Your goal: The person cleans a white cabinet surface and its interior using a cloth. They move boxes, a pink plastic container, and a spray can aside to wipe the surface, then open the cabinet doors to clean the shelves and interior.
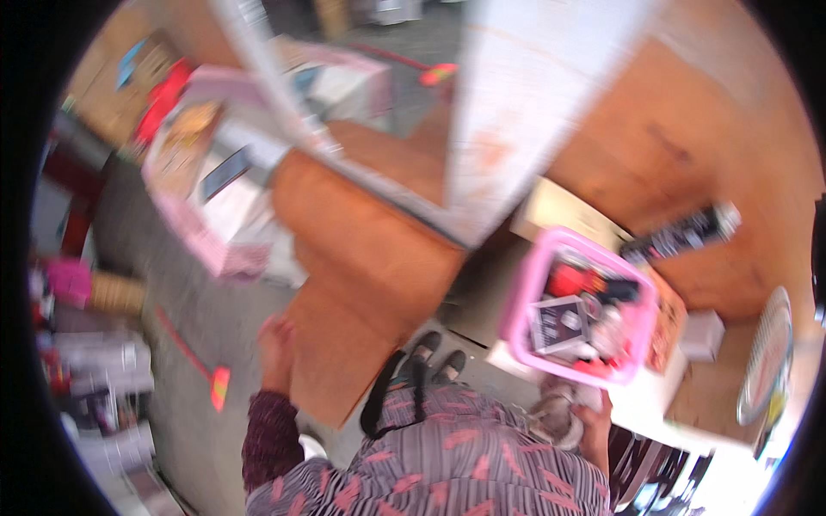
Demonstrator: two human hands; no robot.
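Note:
My right hand (595,422) is shut on a greyish-brown soft bundle (556,413), just below the near rim of a pink plastic basket (516,322). The basket stands on a white surface and holds a dark card with a white border (560,324), a red item (569,279) and other small things. My left hand (277,338) is at the left edge of an open brown cardboard flap (342,342); blur hides whether its fingers hold the edge.
A black cylindrical can (684,232) lies beyond the basket, near a small white box (702,335) and a round-faced object (765,356). At left, a phone (226,173) rests on a pink-sided carton (193,232). A red-handled item (219,387) lies on the floor.

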